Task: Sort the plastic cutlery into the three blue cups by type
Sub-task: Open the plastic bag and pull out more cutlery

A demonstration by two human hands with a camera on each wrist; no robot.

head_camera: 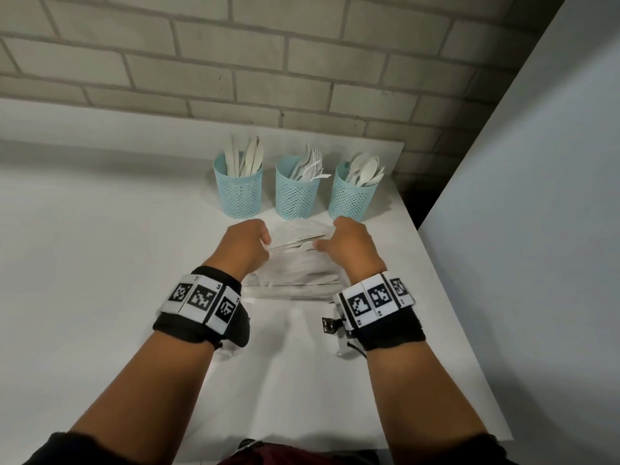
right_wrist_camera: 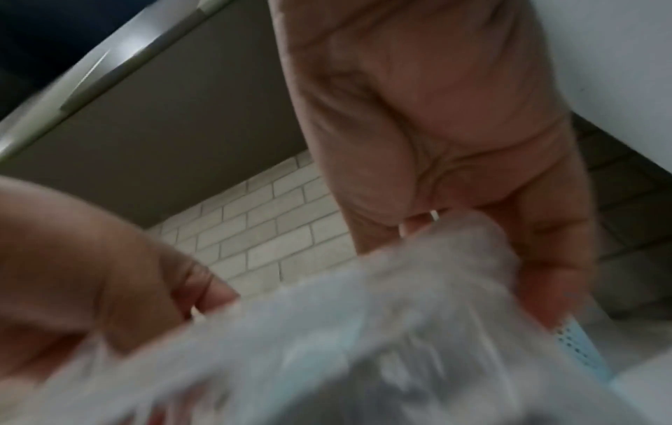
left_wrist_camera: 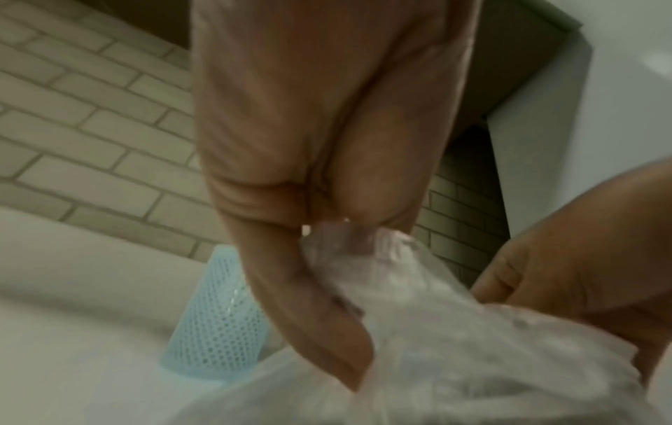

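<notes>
Three blue mesh cups stand in a row at the back of the white table. The left cup (head_camera: 238, 187) holds white knives, the middle cup (head_camera: 297, 189) forks, the right cup (head_camera: 352, 193) spoons. In front of them a clear plastic bag (head_camera: 295, 263) with white cutlery inside is held between both hands. My left hand (head_camera: 246, 245) grips the bag's left upper edge, my right hand (head_camera: 349, 241) its right upper edge. The left wrist view shows the bag (left_wrist_camera: 418, 330) pinched by my left hand's fingers (left_wrist_camera: 320, 330), the right wrist view the bag (right_wrist_camera: 363, 345) bunched in my right hand.
A grey brick wall (head_camera: 235, 62) runs behind the table (head_camera: 100, 229). A tall white panel (head_camera: 536, 229) stands close on the right, past the table's right edge. One blue cup (left_wrist_camera: 218, 325) shows in the left wrist view.
</notes>
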